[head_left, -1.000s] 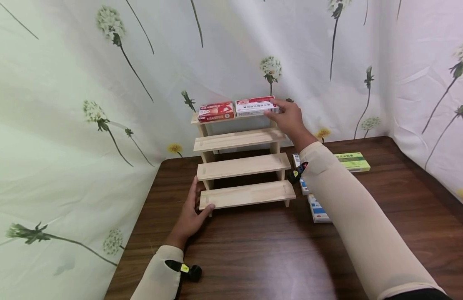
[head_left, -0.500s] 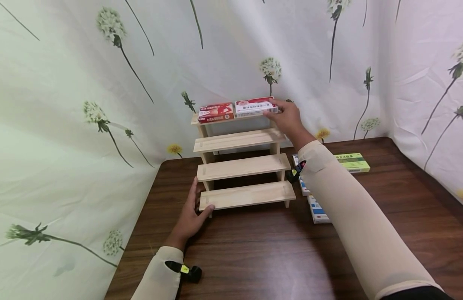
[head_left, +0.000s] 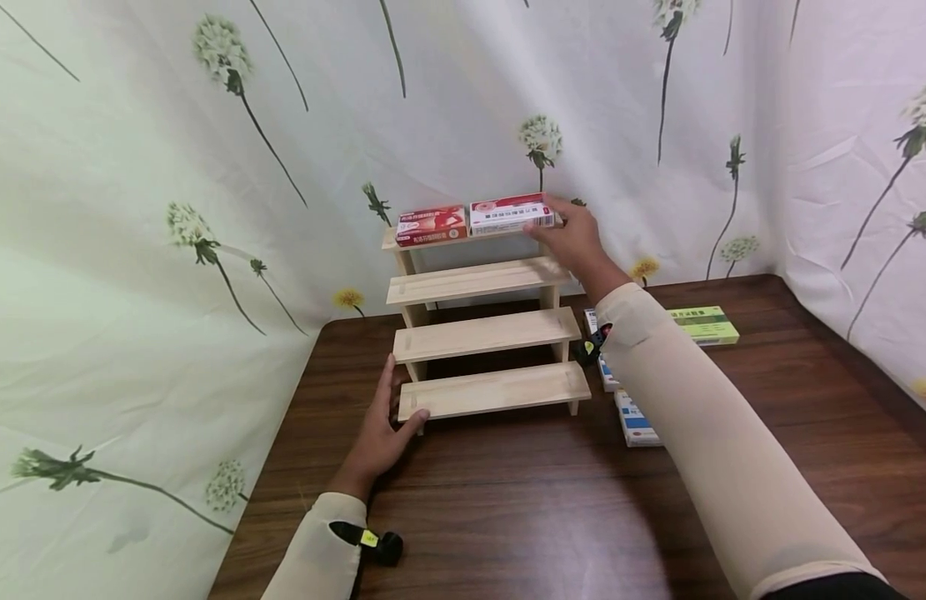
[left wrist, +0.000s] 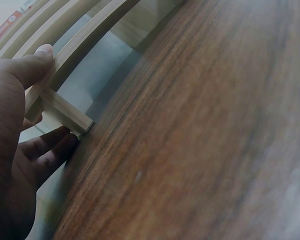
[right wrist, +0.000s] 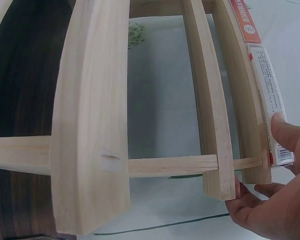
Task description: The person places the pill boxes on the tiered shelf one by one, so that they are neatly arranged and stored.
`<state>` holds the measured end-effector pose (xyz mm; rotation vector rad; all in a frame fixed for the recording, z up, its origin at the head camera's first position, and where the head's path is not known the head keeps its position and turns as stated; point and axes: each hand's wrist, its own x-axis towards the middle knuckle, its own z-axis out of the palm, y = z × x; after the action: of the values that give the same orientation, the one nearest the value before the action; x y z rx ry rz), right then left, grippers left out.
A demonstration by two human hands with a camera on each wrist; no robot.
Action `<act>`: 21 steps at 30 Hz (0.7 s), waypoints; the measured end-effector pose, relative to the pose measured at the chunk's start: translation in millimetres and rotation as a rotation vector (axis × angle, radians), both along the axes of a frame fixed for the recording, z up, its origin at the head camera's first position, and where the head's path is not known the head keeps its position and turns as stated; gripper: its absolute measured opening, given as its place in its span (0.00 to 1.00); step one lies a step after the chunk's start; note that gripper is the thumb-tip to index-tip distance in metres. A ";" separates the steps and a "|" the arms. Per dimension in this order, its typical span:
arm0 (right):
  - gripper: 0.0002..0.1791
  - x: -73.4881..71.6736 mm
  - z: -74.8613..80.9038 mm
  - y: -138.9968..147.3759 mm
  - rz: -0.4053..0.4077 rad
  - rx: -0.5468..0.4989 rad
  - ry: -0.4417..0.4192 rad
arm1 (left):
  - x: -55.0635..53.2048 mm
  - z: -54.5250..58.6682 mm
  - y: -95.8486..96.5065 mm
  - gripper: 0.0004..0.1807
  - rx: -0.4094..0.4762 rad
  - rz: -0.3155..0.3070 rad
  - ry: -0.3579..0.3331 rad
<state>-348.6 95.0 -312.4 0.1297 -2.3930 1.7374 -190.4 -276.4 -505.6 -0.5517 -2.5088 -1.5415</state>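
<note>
Right-hand fingers partly hide the red-and-white box

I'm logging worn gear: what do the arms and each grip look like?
Left sleeve and right sleeve are cream, the latter meeting black fabric. Left wristband and right wristband are black, yellow-marked. Left grip and right grip are ungloved.

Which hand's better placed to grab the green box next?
Right hand, probably: the green box lies on that side of the wooden rack, though it must first release the white-and-red box. The left hand holds the rack's lower left corner.
</note>
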 end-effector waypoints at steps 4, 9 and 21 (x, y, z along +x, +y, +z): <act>0.41 2.6 -3.5 4.5 0.028 -0.035 0.032 | 0.3 0.9 0.2 0.59 -0.007 0.003 0.000; 0.41 9.4 -6.4 12.9 0.073 -0.058 0.051 | 0.0 0.8 0.2 0.60 -0.009 0.004 -0.008; 0.41 24.9 -14.9 40.6 0.069 -0.014 -0.016 | 0.0 1.2 -0.5 0.60 0.000 0.005 -0.014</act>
<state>-323.6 135.6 -327.4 0.1997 -2.4152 1.7910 -190.4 -276.9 -504.4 -0.5365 -2.5179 -1.5494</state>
